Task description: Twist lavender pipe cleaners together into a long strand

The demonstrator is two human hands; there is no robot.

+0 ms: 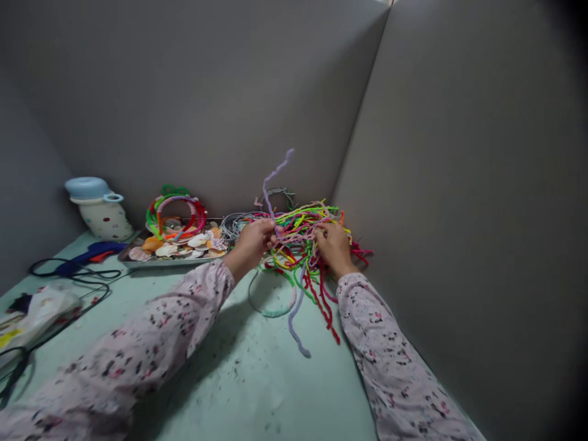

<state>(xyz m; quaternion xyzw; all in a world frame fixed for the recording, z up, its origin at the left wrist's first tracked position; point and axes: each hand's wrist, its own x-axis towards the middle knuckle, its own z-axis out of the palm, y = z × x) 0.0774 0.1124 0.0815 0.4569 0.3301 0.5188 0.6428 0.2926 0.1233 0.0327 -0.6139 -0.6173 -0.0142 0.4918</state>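
A pale purple pipe cleaner point(267, 193) is pinched in the fingers of my left hand point(257, 242), its bent upper end sticking up. My right hand point(333, 244) is closed at the right part of a tangled pile of bright fuzzy pipe cleaners point(305, 217), where pinkish strands run into its fingers. The pile mixes green, yellow, red, pink and orange, and my hands cover part of it. From its front edge hang another purple strand point(294, 324) and some red strands point(327, 312). Below my left hand a partly wrapped hoop point(274, 315) lies on the table.
On the left, a metal tray point(169, 263) holds seashells point(184, 248) and colourful wrapped hoops point(202, 214). Grey wire coils point(234, 224) lie beside it. Further left are a blue-lidded cup point(105, 217), a black cable point(78, 315) and a plastic bag point(50, 303). Grey panels point(229, 110) enclose the table.
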